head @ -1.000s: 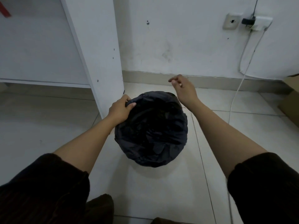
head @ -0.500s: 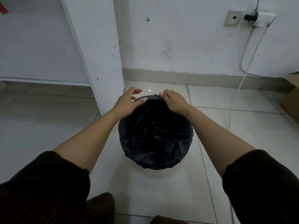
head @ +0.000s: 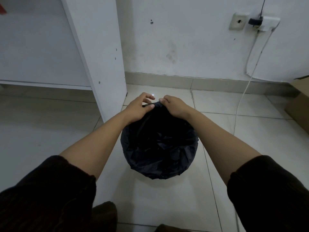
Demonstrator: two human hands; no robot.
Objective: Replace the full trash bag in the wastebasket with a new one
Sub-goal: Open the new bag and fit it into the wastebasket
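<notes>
Dim, flat indoor light; a small glare spot on the floor tiles, wide-angle bending at edges.

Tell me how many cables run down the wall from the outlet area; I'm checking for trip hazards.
2: a white cable drops from the white adapter to the floor; another loops beside it, low on the wall. Its lower end is unclear.

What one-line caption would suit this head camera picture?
Both hands, left and right, gather the far edge of the black trash bag on the tiled floor.
</notes>
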